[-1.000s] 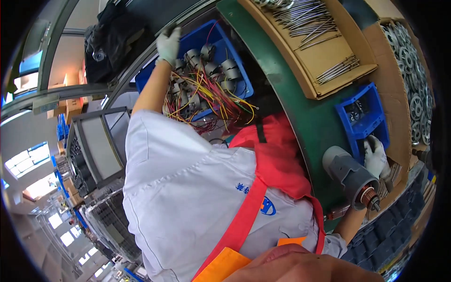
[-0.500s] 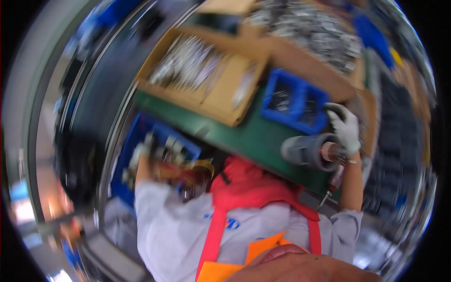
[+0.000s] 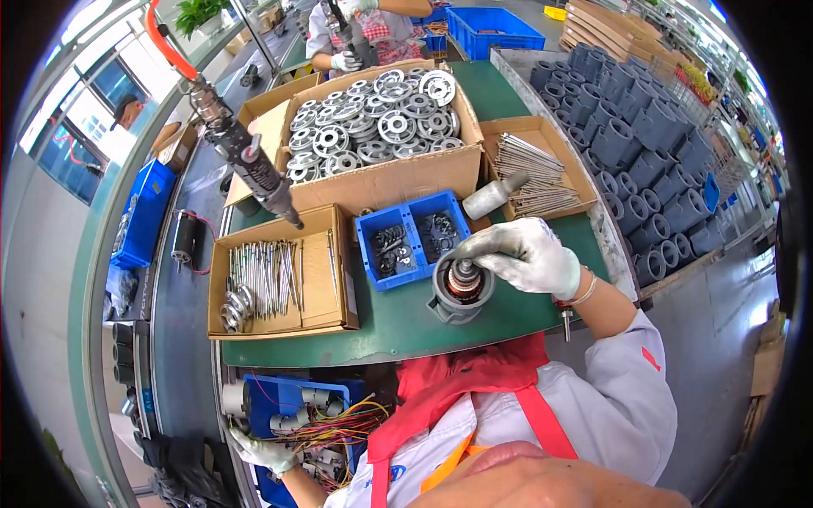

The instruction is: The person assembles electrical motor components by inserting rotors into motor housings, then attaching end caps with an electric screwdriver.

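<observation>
White-gloved, my right hand (image 3: 527,256) bends over the copper-wound rotor (image 3: 463,284), thumb and fingers pinching its upper end. That rotor stands upright inside a grey housing (image 3: 460,314) on the green bench (image 3: 389,330), near the blue two-part bin (image 3: 406,278). My left hand (image 3: 264,450), also gloved, is at a blue crate (image 3: 269,488) of wired parts (image 3: 339,423), its fingers beside a pale cylinder (image 3: 235,398); whether they grip it, I cannot tell.
</observation>
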### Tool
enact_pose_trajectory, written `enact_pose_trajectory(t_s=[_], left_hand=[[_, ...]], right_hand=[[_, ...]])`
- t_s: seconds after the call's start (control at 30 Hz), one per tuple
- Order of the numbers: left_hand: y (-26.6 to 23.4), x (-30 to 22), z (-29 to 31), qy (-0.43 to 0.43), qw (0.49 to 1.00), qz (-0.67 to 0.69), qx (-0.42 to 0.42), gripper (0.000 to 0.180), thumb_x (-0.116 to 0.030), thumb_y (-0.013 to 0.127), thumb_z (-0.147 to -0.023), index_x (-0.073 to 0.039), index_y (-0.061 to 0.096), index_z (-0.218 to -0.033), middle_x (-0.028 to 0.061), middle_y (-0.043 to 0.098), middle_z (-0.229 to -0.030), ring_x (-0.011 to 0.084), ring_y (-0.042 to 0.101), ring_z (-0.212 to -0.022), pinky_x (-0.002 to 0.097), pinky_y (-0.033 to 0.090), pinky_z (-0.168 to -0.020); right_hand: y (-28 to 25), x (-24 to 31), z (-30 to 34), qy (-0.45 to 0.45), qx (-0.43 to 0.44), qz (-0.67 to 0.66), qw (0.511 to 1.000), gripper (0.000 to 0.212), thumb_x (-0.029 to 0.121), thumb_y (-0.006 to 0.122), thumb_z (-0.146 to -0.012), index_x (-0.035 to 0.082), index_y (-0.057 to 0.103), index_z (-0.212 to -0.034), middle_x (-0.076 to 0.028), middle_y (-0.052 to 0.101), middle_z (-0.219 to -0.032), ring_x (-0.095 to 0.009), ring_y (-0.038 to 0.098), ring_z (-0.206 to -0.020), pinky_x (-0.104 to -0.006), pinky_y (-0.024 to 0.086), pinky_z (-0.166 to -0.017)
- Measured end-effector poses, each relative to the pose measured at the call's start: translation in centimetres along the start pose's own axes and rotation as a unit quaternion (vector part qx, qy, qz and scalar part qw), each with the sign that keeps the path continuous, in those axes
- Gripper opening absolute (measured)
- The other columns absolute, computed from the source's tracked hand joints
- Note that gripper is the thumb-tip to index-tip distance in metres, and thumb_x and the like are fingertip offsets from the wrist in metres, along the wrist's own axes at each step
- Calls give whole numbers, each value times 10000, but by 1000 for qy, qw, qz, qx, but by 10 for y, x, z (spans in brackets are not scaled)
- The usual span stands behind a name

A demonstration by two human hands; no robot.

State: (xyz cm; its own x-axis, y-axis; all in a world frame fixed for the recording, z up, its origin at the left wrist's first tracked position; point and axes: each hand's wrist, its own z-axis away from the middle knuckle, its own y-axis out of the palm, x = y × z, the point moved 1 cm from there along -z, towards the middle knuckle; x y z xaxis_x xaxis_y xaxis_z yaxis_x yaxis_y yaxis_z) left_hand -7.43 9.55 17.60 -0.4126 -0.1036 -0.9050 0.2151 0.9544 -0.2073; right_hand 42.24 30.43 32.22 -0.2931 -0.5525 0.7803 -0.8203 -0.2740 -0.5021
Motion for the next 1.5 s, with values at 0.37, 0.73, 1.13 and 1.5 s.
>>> enact_pose_trajectory(t_s=[0.37,0.73,1.13,1.5], left_hand=[[111,-197,87,-214,793,483,303,250,-312,540,-970,-98,535,-842,32,587,-877,221,633,-1032,382,506,-894],[156,-245,235,-287,479,428,711,714,-408,650,-897,40,414,-1401,115,532,-1342,102,524,-859,282,437,-875],[201,-230,156,421,582,351,601,270,-67,680,-752,17,644,-1006,189,654,-1033,375,646,-970,457,532,-833],[251,-218,172,334,713,242,567,543,-312,826,-663,-36,673,-1106,146,629,-1196,366,557,-1171,480,430,-1007]], right_hand=[[8,-12,34,-244,-18,382,891,502,201,682,-743,160,610,-1238,-131,576,-1282,-336,606,-1118,-473,513,-912],[27,18,79,-112,-319,-59,939,1345,381,897,-653,194,-94,-1543,-176,204,-1552,-302,385,-1352,-427,416,-1055],[-33,-5,71,119,-249,-93,957,1021,80,876,-546,-48,368,-1424,-158,472,-1398,-251,503,-1269,-385,418,-1065],[-8,-20,31,-11,-155,187,970,951,281,893,-554,50,478,-1377,-198,517,-1307,-334,591,-1153,-397,513,-947]])
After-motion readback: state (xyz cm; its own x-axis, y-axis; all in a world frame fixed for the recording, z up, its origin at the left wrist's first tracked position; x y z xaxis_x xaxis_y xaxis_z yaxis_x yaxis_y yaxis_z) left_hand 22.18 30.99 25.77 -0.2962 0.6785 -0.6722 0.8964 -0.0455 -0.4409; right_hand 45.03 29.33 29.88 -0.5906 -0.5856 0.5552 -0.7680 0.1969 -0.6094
